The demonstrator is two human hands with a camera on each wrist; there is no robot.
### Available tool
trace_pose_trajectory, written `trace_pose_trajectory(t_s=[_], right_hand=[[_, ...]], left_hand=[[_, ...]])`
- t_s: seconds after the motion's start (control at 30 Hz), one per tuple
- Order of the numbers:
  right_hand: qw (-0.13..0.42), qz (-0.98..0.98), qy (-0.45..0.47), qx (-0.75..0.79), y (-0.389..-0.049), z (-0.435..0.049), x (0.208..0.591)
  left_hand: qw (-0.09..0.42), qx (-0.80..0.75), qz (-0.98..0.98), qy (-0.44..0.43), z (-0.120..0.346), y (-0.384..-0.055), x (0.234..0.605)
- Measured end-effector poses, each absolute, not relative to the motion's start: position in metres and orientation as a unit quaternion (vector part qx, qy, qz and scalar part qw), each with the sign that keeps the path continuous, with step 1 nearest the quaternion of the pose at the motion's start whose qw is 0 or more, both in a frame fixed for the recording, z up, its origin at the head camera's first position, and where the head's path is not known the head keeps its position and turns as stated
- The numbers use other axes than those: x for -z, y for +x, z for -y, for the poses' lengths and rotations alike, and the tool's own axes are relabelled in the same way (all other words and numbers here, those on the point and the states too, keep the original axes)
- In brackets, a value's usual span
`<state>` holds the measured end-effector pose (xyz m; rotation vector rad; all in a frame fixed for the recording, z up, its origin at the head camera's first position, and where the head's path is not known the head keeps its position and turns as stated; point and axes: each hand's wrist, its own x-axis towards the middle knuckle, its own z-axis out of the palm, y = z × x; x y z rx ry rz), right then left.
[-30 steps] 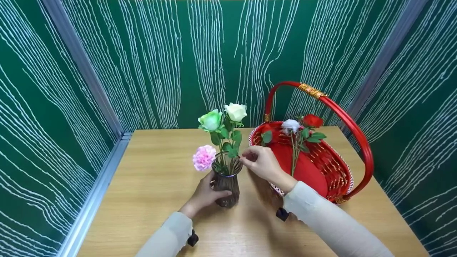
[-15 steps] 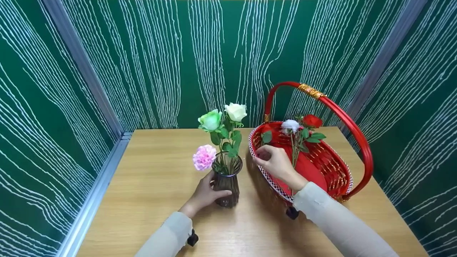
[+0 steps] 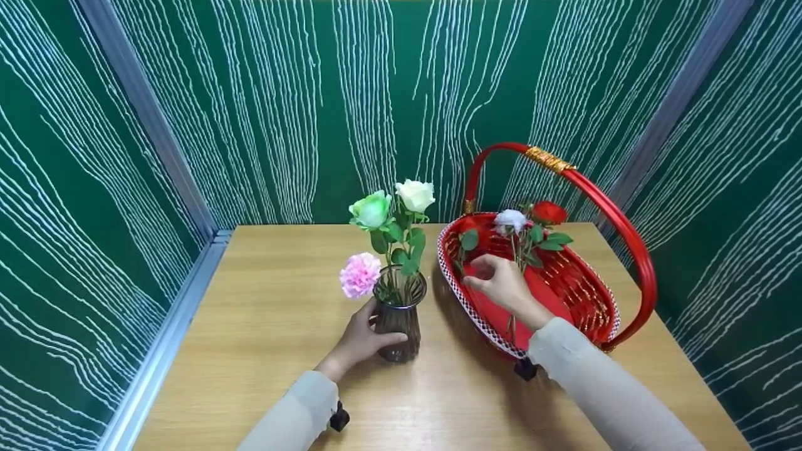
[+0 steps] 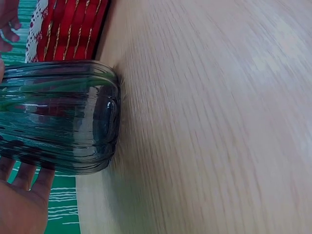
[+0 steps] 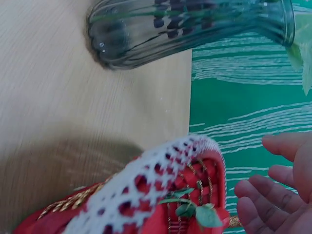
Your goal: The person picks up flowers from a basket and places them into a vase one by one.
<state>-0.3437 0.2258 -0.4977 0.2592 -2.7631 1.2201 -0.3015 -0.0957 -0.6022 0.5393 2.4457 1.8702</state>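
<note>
My left hand [image 3: 360, 341] grips a dark ribbed glass vase [image 3: 399, 335] standing on the table, thumb across its front. In the left wrist view its fingers [image 4: 41, 183] curl round the glass vase [image 4: 58, 117]. A green-tinged rose [image 3: 370, 210], a white rose [image 3: 415, 195] and a pink carnation [image 3: 360, 275] stand in it, the carnation leaning left. My right hand [image 3: 504, 288] hovers over the left side of a red basket [image 3: 463, 307], fingers loosely bent and holding nothing. Its thumb and fingers are apart in the right wrist view, near a leafy stem [image 5: 207, 216] in the basket.
Inside the basket lie a white flower [image 3: 510, 220] and a red rose [image 3: 549, 213], their stems toward the front. A tall red handle [image 3: 617, 216] with gold wrapping arches over it. Green walls [image 3: 269, 113] with white lines border the wooden table [image 3: 263, 300].
The right hand has moved away from the vase's rim, rightward, to over the basket. The left hand keeps its grip on the vase, which stays in place.
</note>
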Motion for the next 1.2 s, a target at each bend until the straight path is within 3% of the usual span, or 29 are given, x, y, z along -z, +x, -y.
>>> trace_pose_trajectory(t_s=[0.63, 1.2], right_hand=[[-0.072, 0.899, 0.091, -0.423, -0.353, -0.257, 0.546], [-0.179, 0.852, 0.072, -0.487, -0.344, -0.262, 0.557]], left_hand=[[0.016, -0.608, -0.779, 0.154, 0.095, -0.3, 0.603], [0.016, -0.604, -0.781, 0.155, 0.096, -0.299, 0.603]])
